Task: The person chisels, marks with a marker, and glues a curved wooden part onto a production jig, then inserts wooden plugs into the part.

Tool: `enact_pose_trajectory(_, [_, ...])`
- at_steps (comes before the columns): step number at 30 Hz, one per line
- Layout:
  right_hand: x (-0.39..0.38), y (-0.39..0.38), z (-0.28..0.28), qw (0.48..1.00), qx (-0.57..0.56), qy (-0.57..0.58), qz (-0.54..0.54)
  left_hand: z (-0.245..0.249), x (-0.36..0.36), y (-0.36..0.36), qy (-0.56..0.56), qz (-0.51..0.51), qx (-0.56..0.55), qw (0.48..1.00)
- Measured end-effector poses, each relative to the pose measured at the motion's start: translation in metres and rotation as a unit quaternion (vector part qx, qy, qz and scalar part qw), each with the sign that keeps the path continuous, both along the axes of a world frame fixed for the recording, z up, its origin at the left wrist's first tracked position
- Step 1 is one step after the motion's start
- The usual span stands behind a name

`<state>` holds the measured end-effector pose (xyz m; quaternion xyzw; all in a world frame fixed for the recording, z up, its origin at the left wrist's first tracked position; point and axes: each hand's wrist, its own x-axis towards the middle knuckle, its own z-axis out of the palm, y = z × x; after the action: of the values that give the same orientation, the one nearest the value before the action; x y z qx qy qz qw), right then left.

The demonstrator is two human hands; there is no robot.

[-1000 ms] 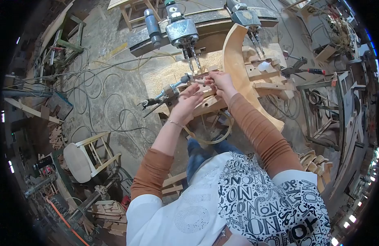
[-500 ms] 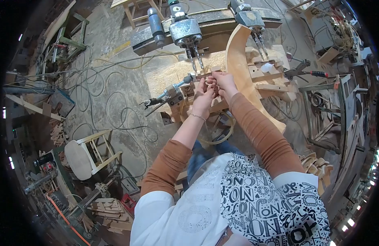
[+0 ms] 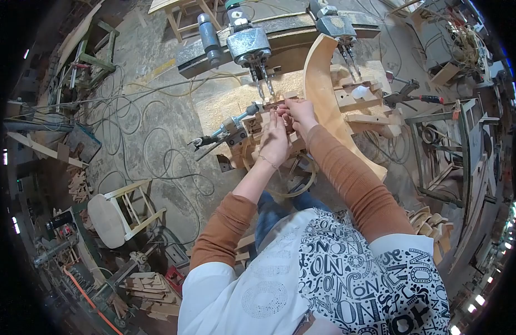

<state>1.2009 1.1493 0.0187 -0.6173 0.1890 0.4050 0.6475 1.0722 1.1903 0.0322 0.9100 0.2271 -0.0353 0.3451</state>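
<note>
My left hand (image 3: 275,140) is at the front of a drilling jig, its fingers pressed together and pointing up toward the drill bits. Right beside it, my right hand (image 3: 300,114) is closed in a pinch, its fingertips meeting those of the left. Whatever lies between the fingers is too small and hidden to name. Just beyond the fingertips two drill bits (image 3: 262,84) point down from a drill head (image 3: 249,46). A large curved wooden piece (image 3: 324,86) leans across the jig to the right of my right hand. A blue-grey clamp cylinder (image 3: 235,121) lies left of my hands.
A second drill head (image 3: 335,27) with bits stands at the back right. Sawdust covers the machine bed (image 3: 222,100). A red-and-black-handled toggle clamp (image 3: 431,99) sits at the right. Hoses (image 3: 169,159) trail over the floor, and a wooden chair (image 3: 110,218) lies at the left.
My left hand's fingers have straightened somewhat and its back has turned up. The right hand keeps its pinch at nearly the same spot. The whole view has shifted slightly.
</note>
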Motion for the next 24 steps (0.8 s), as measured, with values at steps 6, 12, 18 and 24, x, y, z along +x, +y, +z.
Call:
enact_pose_trajectory(6, [-0.002, 0.004, -0.004, 1.0, 0.001, -0.017, -0.017, -0.008, 0.009, 0.006, 0.121, -0.041, 0.126, 0.984])
enact_pose_trajectory(12, [-0.003, 0.005, -0.003, 0.999, -0.013, -0.031, -0.008, -0.011, 0.017, 0.011, 0.216, -0.048, 0.149, 0.964])
enact_pose_trajectory(18, [-0.003, 0.007, -0.004, 0.999, -0.023, -0.033, -0.007, 0.003, 0.02, 0.011, 0.242, -0.045, 0.147, 0.958])
enact_pose_trajectory(24, [0.0, 0.008, -0.009, 1.0, -0.026, -0.013, -0.012, 0.001, 0.021, 0.013, 0.226, -0.035, 0.139, 0.964])
